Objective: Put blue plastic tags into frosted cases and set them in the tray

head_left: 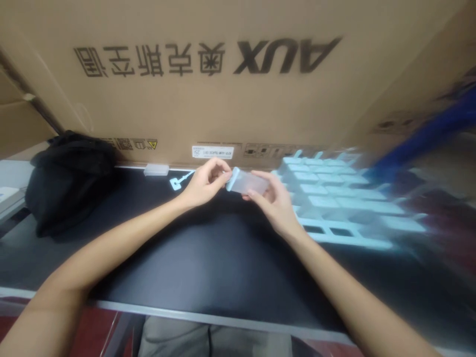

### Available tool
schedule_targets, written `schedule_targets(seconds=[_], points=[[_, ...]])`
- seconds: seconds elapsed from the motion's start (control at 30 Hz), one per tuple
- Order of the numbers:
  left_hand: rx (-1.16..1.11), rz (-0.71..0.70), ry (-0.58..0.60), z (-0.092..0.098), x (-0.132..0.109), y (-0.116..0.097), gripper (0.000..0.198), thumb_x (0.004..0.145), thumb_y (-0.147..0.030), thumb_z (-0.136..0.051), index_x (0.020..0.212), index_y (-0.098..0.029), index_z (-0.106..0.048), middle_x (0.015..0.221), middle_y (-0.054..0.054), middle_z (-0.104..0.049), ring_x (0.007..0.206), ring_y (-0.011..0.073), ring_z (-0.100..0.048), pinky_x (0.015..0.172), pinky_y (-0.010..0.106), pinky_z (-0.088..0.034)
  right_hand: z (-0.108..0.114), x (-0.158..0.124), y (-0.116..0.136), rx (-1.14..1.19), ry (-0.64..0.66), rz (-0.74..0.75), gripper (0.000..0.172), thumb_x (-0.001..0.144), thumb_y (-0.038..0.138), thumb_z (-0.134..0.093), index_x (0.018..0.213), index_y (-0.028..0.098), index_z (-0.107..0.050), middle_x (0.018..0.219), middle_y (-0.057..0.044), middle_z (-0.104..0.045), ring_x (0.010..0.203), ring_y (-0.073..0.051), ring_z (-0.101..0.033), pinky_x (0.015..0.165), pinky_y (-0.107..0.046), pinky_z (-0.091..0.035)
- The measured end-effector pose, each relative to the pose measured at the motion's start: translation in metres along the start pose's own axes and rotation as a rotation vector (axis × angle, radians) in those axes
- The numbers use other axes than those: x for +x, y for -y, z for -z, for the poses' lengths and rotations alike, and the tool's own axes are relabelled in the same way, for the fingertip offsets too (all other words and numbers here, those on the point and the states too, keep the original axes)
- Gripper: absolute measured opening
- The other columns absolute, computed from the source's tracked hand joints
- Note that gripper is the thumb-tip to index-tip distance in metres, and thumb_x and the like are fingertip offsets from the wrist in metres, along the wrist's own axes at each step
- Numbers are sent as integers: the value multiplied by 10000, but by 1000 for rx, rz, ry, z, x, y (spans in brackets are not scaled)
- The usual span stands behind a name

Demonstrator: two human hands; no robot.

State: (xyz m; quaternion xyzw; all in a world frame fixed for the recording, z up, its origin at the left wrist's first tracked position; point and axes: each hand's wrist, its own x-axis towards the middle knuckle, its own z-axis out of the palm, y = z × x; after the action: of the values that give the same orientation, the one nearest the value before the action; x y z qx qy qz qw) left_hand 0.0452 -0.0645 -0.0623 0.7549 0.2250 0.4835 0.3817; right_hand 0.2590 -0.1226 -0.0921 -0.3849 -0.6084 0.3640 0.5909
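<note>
Over the middle of the black table, both hands hold a small frosted ice-pop mould point(247, 182) with a light blue rim, lying sideways in the air. My right hand point(273, 198) grips its clear body between thumb and fingers. At the blue end, my left hand point(210, 181) pinches the rim with thumb and forefinger. Just left of that hand, a light blue ice-pop stick point(180, 180) lies on the table. Beyond my right forearm stands a light blue rack of ice-pop moulds point(334, 188) with several lidded cells; its right side is blurred.
A frosted clear piece point(156, 170) lies at the table's back edge. A large cardboard box point(208, 109) with upside-down print stands behind the black table point(208, 267). At the left sits a black cloth bundle point(70, 183). Something blue point(427, 131) slants across the upper right.
</note>
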Motion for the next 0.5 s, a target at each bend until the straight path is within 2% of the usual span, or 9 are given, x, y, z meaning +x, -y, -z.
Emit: schedule_targets(seconds=[0.1, 0.3, 0.4, 0.5], points=[[25, -20, -49, -1, 0, -4, 252, 1049, -456, -583, 992, -211, -582, 891, 11, -590, 758, 125, -547, 698, 273, -454, -10, -5, -2, 16, 92, -47, 481, 852, 533, -803, 1203, 278, -597, 1134, -53, -695, 881, -205, -721, 856, -431, -672], [1, -24, -134, -4, 0, -11, 318, 1068, -501, -511, 969, -210, -594, 963, 27, -606, 835, 145, -541, 789, 292, -454, -19, -13, 1, -57, 223, -90, 405, 856, 496, -792, 1101, 237, -599, 1005, -36, -664, 850, -188, -683, 801, -369, -617], [-82, -5, -136, -9, -2, -12, 356, 1062, -540, -503, 957, -213, -598, 947, 26, -602, 846, 152, -546, 788, 291, -454, -20, -15, 5, -132, 254, -77, 349, 860, 456, -780, 1043, 235, -581, 947, -26, -667, 817, -182, -653, 731, -327, -566], [-172, 4, -119, -15, -5, -15, 383, 1055, -576, -507, 973, -217, -608, 940, 24, -604, 852, 156, -551, 793, 294, -452, -21, -16, 9, -107, 344, -91, 355, 866, 412, -764, 1097, 236, -561, 923, -15, -698, 805, -181, -662, 760, -332, -541]])
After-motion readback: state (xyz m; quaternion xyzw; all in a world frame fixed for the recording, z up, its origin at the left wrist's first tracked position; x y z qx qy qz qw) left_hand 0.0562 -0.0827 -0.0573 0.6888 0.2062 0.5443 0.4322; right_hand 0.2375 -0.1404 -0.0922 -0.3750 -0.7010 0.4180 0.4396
